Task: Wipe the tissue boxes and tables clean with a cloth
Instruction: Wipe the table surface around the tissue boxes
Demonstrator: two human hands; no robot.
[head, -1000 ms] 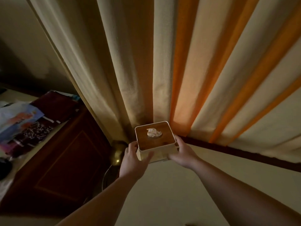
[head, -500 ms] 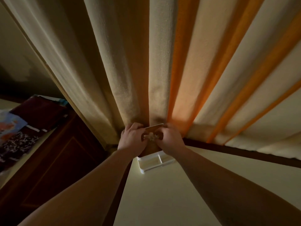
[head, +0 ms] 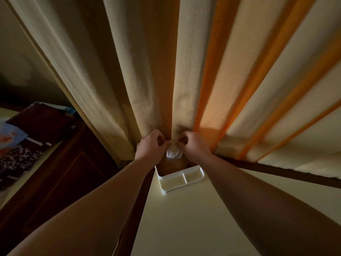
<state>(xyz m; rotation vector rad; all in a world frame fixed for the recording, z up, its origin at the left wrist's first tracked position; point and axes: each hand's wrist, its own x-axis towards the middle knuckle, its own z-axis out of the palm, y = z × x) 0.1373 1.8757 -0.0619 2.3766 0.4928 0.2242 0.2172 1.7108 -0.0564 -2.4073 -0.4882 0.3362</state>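
Place: at the far left corner of the pale tabletop (head: 203, 218), hard against the striped curtain (head: 184, 71).
Tissue box: a white tissue box (head: 181, 179) sits at that corner, its two small front compartments facing the camera; its brown lid (head: 173, 165) appears tilted up toward the curtain, though how far is hard to tell in the dim light.
Tissue: a white tuft of tissue (head: 174, 153) sticks out through the lid between the hands.
Left hand: the left hand (head: 151, 147) has its fingers curled, pinching the tissue near its top.
Right hand: the right hand (head: 193, 145) is curled likewise, pinching the tissue from the other side; the two hands are close together.
Cloth: none visible, so wiping does not look to have started on this box.
Risk: pulling the tissue unevenly could tear it or drag out several sheets.
Risk: the box stands near the left edge; a firm tug or push could slide it off or tip the lid shut on the fingers.
Surroundings: a dark wooden cabinet (head: 64, 172) stands left of the tabletop.
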